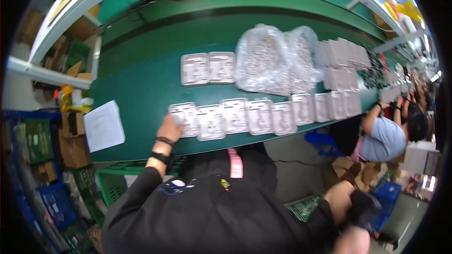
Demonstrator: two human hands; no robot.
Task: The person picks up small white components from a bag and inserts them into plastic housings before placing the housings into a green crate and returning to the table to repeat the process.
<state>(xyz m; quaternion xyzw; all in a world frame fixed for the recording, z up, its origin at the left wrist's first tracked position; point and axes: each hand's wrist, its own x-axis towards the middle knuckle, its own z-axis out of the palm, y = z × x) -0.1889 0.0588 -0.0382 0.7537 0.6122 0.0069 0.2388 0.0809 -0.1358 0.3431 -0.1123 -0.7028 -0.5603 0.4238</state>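
My left hand is at the left end of the front row of pale rectangular trays. Its fingers close around a small, round, greyish piece at the edge of the leftmost tray. Shallow shapes show inside these trays, too blurred to make out. Far from the table, at the lower right, my right hand is smeared by motion. A dark, blurred object appears beside it; whether the hand touches it I cannot tell.
Two more trays lie behind the row, left of clear plastic bags full of small grey parts. Stacked trays stand farther right. A white paper sheet lies at left. Beside me are a green crate and a seated co-worker.
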